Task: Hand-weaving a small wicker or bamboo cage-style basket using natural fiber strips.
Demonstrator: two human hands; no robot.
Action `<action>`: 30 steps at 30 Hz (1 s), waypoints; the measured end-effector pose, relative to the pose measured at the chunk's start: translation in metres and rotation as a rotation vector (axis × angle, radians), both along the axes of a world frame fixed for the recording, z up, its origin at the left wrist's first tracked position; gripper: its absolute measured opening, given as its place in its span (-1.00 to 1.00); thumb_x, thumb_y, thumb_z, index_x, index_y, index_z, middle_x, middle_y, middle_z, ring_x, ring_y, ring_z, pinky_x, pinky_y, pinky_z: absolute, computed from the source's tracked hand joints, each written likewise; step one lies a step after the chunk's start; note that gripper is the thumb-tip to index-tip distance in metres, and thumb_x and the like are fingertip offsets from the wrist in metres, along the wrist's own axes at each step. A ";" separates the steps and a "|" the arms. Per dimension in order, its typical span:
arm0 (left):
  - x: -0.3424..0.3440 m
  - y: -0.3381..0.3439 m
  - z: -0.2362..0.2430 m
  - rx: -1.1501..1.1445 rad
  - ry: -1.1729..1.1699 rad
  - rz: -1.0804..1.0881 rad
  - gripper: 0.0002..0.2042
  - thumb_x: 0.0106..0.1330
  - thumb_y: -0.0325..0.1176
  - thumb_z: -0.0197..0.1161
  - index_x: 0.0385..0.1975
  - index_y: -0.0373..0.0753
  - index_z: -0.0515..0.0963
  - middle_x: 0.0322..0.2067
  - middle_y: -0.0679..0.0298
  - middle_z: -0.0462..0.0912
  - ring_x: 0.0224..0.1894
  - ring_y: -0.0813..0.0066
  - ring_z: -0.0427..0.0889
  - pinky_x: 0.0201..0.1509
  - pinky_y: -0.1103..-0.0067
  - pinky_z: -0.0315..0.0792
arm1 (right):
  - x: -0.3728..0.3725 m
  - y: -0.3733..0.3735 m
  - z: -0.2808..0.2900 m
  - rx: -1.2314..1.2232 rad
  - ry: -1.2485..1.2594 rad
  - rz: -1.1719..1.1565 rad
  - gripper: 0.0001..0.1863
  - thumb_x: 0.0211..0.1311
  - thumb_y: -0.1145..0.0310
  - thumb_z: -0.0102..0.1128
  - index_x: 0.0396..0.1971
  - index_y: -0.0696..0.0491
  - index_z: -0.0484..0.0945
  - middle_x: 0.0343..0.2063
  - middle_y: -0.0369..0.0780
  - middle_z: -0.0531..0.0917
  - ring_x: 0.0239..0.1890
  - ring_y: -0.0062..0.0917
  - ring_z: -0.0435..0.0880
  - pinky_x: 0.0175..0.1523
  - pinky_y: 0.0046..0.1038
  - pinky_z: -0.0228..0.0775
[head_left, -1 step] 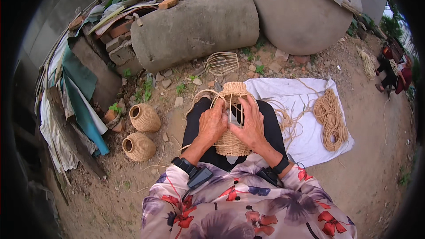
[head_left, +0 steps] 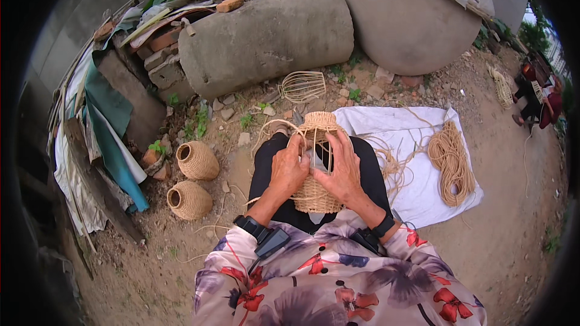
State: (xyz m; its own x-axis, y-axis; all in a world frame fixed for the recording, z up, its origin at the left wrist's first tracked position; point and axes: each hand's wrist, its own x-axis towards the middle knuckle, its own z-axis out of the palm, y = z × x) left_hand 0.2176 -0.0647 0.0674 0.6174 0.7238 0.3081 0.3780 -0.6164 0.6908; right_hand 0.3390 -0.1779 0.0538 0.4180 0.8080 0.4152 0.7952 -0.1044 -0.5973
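A half-woven straw basket (head_left: 317,202) with a narrow woven neck and bare upright ribs rests between my black-trousered knees. My left hand (head_left: 289,169) is closed on its left side at the ribs, with a loose strand looping out beside the fingers. My right hand (head_left: 340,172) grips the right side, fingers bent over the ribs below the neck and thumb reaching inward. Two finished jar-shaped baskets (head_left: 199,169) lie on the dirt to my left. To my right a white sheet (head_left: 417,211) bears a coil of straw cord (head_left: 453,163) and tangled strands.
A concrete cylinder (head_left: 266,36) and a leaning round slab (head_left: 411,18) lie ahead, with a loose wicker frame (head_left: 302,86) before them. Boards, bricks and tarps (head_left: 109,102) are piled at left. A person (head_left: 538,93) sits at the far right near a pale wicker bundle (head_left: 502,87).
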 end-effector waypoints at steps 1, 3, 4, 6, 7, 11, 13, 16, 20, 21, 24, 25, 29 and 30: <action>0.000 -0.003 -0.001 -0.234 -0.056 0.029 -0.75 0.16 -0.52 0.24 -0.18 -0.24 0.42 -0.48 0.26 0.60 -0.50 0.58 0.59 -0.45 0.52 0.49 | 0.000 -0.002 0.000 -0.019 0.011 -0.007 -0.07 -0.09 0.13 0.41 0.31 -0.02 0.12 0.32 -0.01 0.13 0.35 -0.11 0.13 0.29 -0.08 0.03; -0.014 -0.003 -0.001 -0.705 -0.343 0.031 -0.67 0.19 -0.57 0.27 -0.07 -0.25 0.40 -0.53 0.32 0.59 -0.49 0.66 0.61 -0.52 0.68 0.50 | 0.003 -0.001 0.004 -0.010 0.027 0.000 -0.06 -0.09 0.12 0.41 0.31 -0.01 0.11 0.31 -0.02 0.14 0.35 -0.11 0.14 0.29 -0.08 0.03; -0.023 -0.001 -0.007 -0.717 -0.389 0.050 -0.68 0.20 -0.56 0.27 -0.06 -0.26 0.40 -0.53 0.31 0.59 -0.51 0.64 0.61 -0.52 0.67 0.51 | 0.002 -0.001 0.005 0.000 0.042 0.012 -0.06 -0.08 0.12 0.41 0.31 -0.01 0.11 0.31 -0.02 0.14 0.35 -0.11 0.14 0.29 -0.08 0.04; -0.038 -0.005 -0.021 -0.739 -0.426 0.099 -0.77 0.26 -0.51 0.23 -0.11 -0.32 0.46 -0.53 0.29 0.59 -0.54 0.63 0.60 -0.53 0.66 0.53 | 0.002 -0.005 0.007 -0.032 0.053 0.012 -0.06 -0.08 0.11 0.41 0.31 0.00 0.11 0.30 -0.03 0.15 0.34 -0.12 0.15 0.29 -0.08 0.04; -0.042 -0.004 -0.024 -0.736 -0.429 0.100 -0.77 0.26 -0.51 0.23 -0.11 -0.32 0.46 -0.53 0.29 0.59 -0.54 0.63 0.60 -0.53 0.66 0.53 | 0.004 -0.003 0.011 -0.045 0.052 0.012 -0.06 -0.08 0.11 0.42 0.30 0.00 0.12 0.30 -0.04 0.17 0.34 -0.12 0.16 0.29 -0.08 0.04; -0.049 -0.003 -0.029 -0.724 -0.254 0.154 -0.88 0.33 -0.39 0.20 -0.33 -0.33 0.56 -0.55 0.31 0.59 -0.56 0.64 0.58 -0.54 0.68 0.51 | -0.002 0.009 0.030 -0.134 -0.006 -0.103 -0.10 -0.12 0.13 0.41 0.27 0.01 0.18 0.18 -0.12 0.31 0.26 -0.20 0.26 0.21 -0.09 0.15; -0.051 0.000 -0.030 -0.680 -0.247 0.175 -0.86 0.33 -0.38 0.20 -0.32 -0.34 0.56 -0.55 0.32 0.58 -0.57 0.65 0.56 -0.55 0.70 0.51 | -0.002 0.016 0.027 -0.134 -0.074 -0.132 -0.13 -0.12 0.15 0.40 0.24 0.01 0.21 0.15 -0.13 0.33 0.21 -0.20 0.32 0.16 -0.10 0.21; -0.054 0.005 -0.030 -0.709 -0.254 0.184 -0.88 0.32 -0.39 0.22 -0.30 -0.31 0.57 -0.54 0.34 0.58 -0.56 0.67 0.56 -0.53 0.70 0.51 | 0.003 0.018 0.026 -0.111 -0.124 -0.136 -0.19 -0.13 0.21 0.36 0.20 0.03 0.24 0.09 -0.12 0.37 0.08 -0.21 0.44 0.07 -0.14 0.31; -0.058 0.007 -0.029 -0.788 -0.367 0.111 -0.87 0.31 -0.37 0.27 -0.26 -0.27 0.57 -0.49 0.37 0.58 -0.54 0.70 0.54 -0.50 0.73 0.51 | 0.020 0.009 0.017 -0.036 0.095 -0.052 -0.31 -0.12 0.26 0.32 0.09 0.05 0.29 0.05 -0.07 0.39 0.09 -0.17 0.46 0.05 -0.15 0.37; -0.056 0.008 -0.027 -0.791 -0.400 0.089 -0.87 0.30 -0.37 0.27 -0.26 -0.27 0.57 -0.49 0.38 0.59 -0.54 0.71 0.54 -0.50 0.73 0.51 | 0.024 0.008 0.014 -0.033 0.093 -0.053 -0.31 -0.12 0.26 0.32 0.09 0.05 0.29 0.05 -0.07 0.39 0.09 -0.17 0.46 0.05 -0.15 0.37; -0.050 0.011 -0.017 -0.786 -0.441 0.033 -0.87 0.30 -0.38 0.28 -0.26 -0.28 0.58 -0.48 0.38 0.60 -0.53 0.72 0.54 -0.50 0.74 0.52 | 0.030 0.008 0.004 -0.050 0.237 -0.038 -0.33 -0.12 0.27 0.31 0.07 0.07 0.29 0.01 -0.06 0.40 -0.01 -0.16 0.52 0.04 -0.21 0.42; -0.047 0.013 -0.014 -0.779 -0.445 0.004 -0.87 0.30 -0.38 0.28 -0.25 -0.29 0.58 -0.47 0.38 0.60 -0.53 0.72 0.55 -0.50 0.74 0.52 | 0.031 0.008 0.000 -0.047 0.237 -0.039 -0.33 -0.12 0.27 0.31 0.07 0.07 0.29 0.01 -0.06 0.40 -0.01 -0.16 0.52 0.04 -0.21 0.42; -0.033 0.018 -0.002 -0.758 -0.365 -0.038 -0.88 0.30 -0.40 0.27 -0.27 -0.29 0.60 -0.45 0.39 0.61 -0.53 0.72 0.54 -0.48 0.74 0.51 | 0.034 0.007 -0.004 -0.022 0.184 -0.043 -0.30 -0.12 0.29 0.33 0.11 0.11 0.30 0.00 -0.13 0.43 -0.32 -0.41 0.63 -0.12 -0.35 0.47; -0.029 0.019 -0.001 -0.712 -0.284 -0.060 -0.89 0.27 -0.41 0.29 -0.30 -0.29 0.61 -0.47 0.37 0.61 -0.53 0.69 0.55 -0.47 0.69 0.50 | 0.033 0.006 -0.003 -0.019 0.185 -0.045 -0.30 -0.12 0.32 0.33 0.10 0.11 0.30 -0.02 -0.14 0.45 -0.33 -0.43 0.63 -0.13 -0.37 0.48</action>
State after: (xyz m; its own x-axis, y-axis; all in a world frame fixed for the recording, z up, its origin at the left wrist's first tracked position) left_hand 0.1885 -0.0459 0.0664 0.6284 0.7749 -0.0674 0.1071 -0.0003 0.9942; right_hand 0.3723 -0.1714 0.0513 0.5218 0.7937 0.3128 0.6664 -0.1503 -0.7303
